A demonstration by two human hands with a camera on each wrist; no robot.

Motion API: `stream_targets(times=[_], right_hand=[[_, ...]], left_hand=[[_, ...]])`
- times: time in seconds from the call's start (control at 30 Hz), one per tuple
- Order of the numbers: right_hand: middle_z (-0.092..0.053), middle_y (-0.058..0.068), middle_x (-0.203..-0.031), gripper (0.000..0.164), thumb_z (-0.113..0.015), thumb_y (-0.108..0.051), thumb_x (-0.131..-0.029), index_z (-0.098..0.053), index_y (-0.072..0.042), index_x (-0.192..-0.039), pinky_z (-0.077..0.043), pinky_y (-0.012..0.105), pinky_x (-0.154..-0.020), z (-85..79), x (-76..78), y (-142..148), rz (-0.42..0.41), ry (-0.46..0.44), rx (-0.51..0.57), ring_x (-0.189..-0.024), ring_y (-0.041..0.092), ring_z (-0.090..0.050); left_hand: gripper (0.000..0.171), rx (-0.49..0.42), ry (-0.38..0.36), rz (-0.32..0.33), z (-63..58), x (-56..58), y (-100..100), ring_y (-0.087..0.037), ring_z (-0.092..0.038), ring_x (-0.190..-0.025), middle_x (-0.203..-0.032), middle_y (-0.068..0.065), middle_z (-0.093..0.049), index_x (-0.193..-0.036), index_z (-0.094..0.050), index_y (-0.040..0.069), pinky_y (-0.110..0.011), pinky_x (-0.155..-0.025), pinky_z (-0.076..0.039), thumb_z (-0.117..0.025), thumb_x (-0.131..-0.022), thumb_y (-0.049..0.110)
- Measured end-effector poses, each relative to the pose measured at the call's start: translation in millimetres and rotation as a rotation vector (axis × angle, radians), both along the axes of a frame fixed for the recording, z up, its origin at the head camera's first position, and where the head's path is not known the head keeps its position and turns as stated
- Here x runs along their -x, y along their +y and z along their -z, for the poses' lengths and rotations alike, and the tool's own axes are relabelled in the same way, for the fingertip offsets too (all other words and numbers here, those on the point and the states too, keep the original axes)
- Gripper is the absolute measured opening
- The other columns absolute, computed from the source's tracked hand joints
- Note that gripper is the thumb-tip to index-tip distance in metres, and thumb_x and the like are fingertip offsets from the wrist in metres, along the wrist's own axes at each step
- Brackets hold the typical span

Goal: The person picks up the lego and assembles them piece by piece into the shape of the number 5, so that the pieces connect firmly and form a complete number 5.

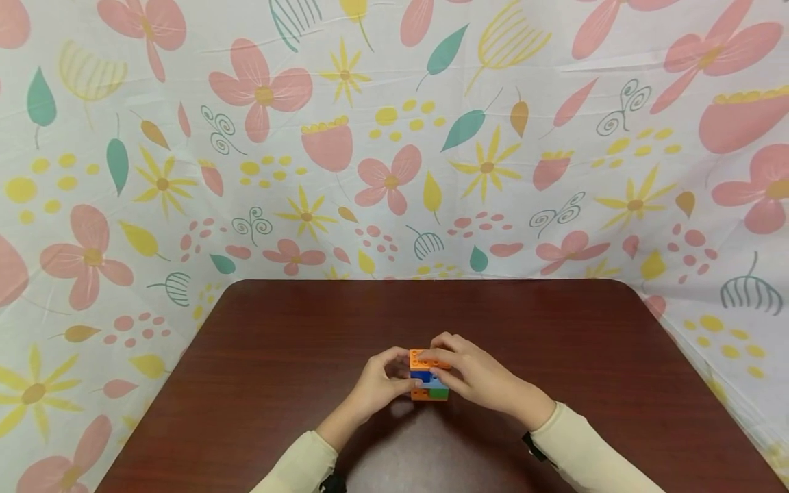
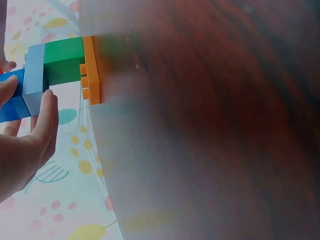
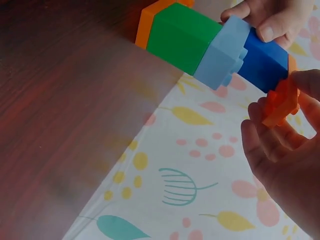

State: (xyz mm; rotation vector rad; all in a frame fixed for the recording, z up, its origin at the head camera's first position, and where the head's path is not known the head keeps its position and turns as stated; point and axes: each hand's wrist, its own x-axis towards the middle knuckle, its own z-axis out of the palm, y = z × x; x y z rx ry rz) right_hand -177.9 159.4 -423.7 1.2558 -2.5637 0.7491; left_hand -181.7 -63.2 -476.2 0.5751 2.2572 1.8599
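Observation:
A small tower of toy building blocks stands on the table. At its foot is a flat orange block (image 2: pixel 93 70), with a green block (image 3: pixel 182 39) on it. Above come a light blue block (image 3: pixel 218 59) and a dark blue block (image 3: pixel 264 59), each set off to one side. A thin orange block (image 3: pixel 284 102) tops the tower. My left hand (image 1: pixel 374 385) pinches the dark blue block between thumb and fingers, its fingertips close by the light blue one. My right hand (image 1: pixel 483 376) holds the top orange block from the other side, thumb and fingers around its end.
The dark reddish-brown table (image 1: pixel 296 329) has rounded far corners. Behind it hangs a white cloth (image 1: pixel 394 226) printed with flowers and leaves. Both forearms wear cream sleeves (image 1: pixel 588 445), with dark bands at the wrists.

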Motion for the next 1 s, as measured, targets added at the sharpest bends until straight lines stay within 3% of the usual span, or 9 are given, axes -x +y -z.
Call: stream_targets(times=[0.13, 0.4, 0.63, 0.73, 0.87, 1.0], right_hand=[[-0.053, -0.002, -0.110, 0.028, -0.067, -0.014, -0.091, -0.066, -0.016, -0.119, -0.046, 0.023, -0.068, 1.6, -1.3, 0, 0.000, 0.018, 0.023, -0.087, 0.008, -0.045], [-0.050, -0.003, -0.113, 0.028, -0.060, -0.017, -0.096, -0.064, -0.018, -0.124, -0.046, 0.024, -0.072, 8.2, -4.6, 5, -0.011, -0.090, 0.124, -0.096, 0.010, -0.045], [-0.051, -0.002, -0.115, 0.034, -0.061, -0.015, -0.095, -0.060, -0.016, -0.130, -0.047, 0.024, -0.071, 12.0, -6.0, 4, -0.005, -0.114, 0.164, -0.096, 0.012, -0.048], [-0.053, -0.002, -0.117, 0.040, -0.063, -0.013, -0.094, -0.057, -0.016, -0.133, -0.050, 0.027, -0.075, 12.9, -6.4, 4, 0.003, -0.132, 0.194, -0.098, 0.011, -0.051], [-0.055, -0.002, -0.120, 0.043, -0.063, -0.012, -0.094, -0.053, -0.018, -0.136, -0.052, 0.029, -0.081, 13.9, -6.2, 3, 0.013, -0.161, 0.239, -0.102, 0.011, -0.054], [-0.056, -0.003, -0.123, 0.043, -0.062, -0.012, -0.094, -0.053, -0.019, -0.136, -0.051, 0.032, -0.087, 16.0, -5.6, 4, 0.016, -0.191, 0.271, -0.109, 0.012, -0.055]], left_hand=[[0.037, 0.007, -0.008, 0.000, 0.2, -0.1, 0, -0.020, -0.062, -0.091, -0.108, -0.010, -0.063, -0.117, -0.062, 0.007, -0.028, -0.072, -0.055, -0.075, -0.083, 0.008], [0.038, 0.025, -0.045, -0.011, -1.5, -2.4, 3, -0.024, -0.061, -0.096, -0.112, -0.011, -0.062, -0.120, -0.061, 0.005, -0.028, -0.072, -0.055, -0.074, -0.084, 0.005], [0.035, 0.007, -0.018, 0.013, -26.0, -15.3, 2, -0.031, -0.062, -0.097, -0.110, -0.016, -0.062, -0.118, -0.060, 0.000, -0.028, -0.071, -0.056, -0.071, -0.084, 0.000], [0.037, 0.002, -0.001, 0.022, -29.4, -17.6, 2, -0.032, -0.062, -0.097, -0.111, -0.017, -0.061, -0.119, -0.059, -0.002, -0.029, -0.072, -0.056, -0.071, -0.084, -0.001], [0.037, 0.006, -0.007, 0.016, -24.7, -15.0, 2, -0.034, -0.062, -0.099, -0.111, -0.018, -0.061, -0.119, -0.059, -0.001, -0.029, -0.073, -0.056, -0.070, -0.084, -0.002], [0.039, 0.027, -0.003, 0.004, -9.8, -7.8, 2, -0.034, -0.062, -0.103, -0.112, -0.016, -0.062, -0.121, -0.059, 0.001, -0.031, -0.077, -0.056, -0.071, -0.084, -0.001]])
